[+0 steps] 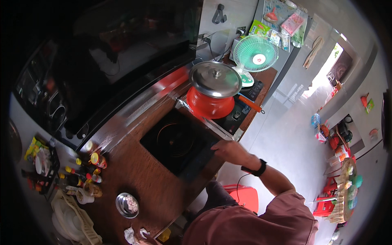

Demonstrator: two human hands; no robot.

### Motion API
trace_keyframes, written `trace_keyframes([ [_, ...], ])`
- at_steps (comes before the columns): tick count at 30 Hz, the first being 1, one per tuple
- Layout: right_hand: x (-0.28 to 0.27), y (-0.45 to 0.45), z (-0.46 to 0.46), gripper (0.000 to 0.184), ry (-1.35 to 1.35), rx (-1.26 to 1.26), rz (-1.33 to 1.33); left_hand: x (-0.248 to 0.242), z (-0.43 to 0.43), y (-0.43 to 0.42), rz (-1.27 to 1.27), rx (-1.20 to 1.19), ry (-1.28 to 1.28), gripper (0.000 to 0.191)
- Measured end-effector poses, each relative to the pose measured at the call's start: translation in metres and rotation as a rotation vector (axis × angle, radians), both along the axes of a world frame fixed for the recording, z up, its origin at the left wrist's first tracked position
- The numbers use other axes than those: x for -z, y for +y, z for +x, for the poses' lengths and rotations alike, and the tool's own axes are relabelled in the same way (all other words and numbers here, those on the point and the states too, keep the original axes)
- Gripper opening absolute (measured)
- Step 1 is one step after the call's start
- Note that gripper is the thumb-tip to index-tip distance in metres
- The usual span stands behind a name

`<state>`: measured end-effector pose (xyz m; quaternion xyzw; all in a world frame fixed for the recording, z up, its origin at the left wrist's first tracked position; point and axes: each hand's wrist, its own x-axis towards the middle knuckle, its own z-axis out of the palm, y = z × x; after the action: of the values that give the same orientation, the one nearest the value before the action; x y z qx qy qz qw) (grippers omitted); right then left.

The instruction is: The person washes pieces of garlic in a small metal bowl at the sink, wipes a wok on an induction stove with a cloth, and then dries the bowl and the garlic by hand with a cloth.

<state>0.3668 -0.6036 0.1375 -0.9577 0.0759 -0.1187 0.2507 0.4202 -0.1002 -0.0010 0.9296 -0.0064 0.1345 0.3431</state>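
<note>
My right hand [231, 152], with a black band on its wrist, is over the front right edge of a black induction cooktop [176, 141] set on the brown counter. Its fingers are bent; whether they touch the glass I cannot tell. My left hand [147, 239] is at the bottom edge, mostly cut off, beside crumpled white tissue [130, 235]; its grip is unclear. A small steel bowl [127, 205] with pale chopped pieces stands on the counter nearby. Behind the cooktop, a red pan [209, 105] with an orange handle sits under a steel lid [215, 79].
A green table fan [256, 55] stands behind the pan. Sauce bottles and jars [98, 160] line the counter's left side, near a cream plastic dish rack [75, 217] holding dishes. A red stool [245, 197] stands on the floor below the counter's front edge.
</note>
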Motion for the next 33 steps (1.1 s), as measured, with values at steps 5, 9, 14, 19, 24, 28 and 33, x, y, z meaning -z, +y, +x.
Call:
trace_keyframes([
  [5,-0.056,-0.074,-0.013,0.021,-0.055,0.149,0.044,-0.007,0.006,-0.116,-0.039,0.295,0.156,0.016],
  [9,-0.074,-0.134,-0.041,0.024,0.014,0.097,0.197,-0.017,0.022,-0.255,-0.07,0.467,0.177,0.014],
  [14,-0.121,-0.206,-0.07,0.021,0.111,0.09,0.357,-0.05,0.024,-0.424,-0.436,0.661,0.442,0.013],
  [19,-0.125,-0.285,-0.081,0.02,0.053,0.293,0.386,-0.07,0.024,-0.585,-0.738,0.947,1.362,0.03],
  [24,-0.09,-0.35,-0.01,0.014,-0.107,0.066,0.169,-0.082,0.008,-0.678,-1.035,0.835,1.729,0.039],
  [28,-0.053,-0.38,0.065,0.016,-0.089,0.028,0.083,-0.07,-0.001,-0.7,-1.01,0.87,1.616,0.026],
  [33,-0.036,-0.38,0.144,0.027,-0.05,0.071,-0.014,-0.075,0.004,-0.656,-1.035,0.776,1.521,0.022],
])
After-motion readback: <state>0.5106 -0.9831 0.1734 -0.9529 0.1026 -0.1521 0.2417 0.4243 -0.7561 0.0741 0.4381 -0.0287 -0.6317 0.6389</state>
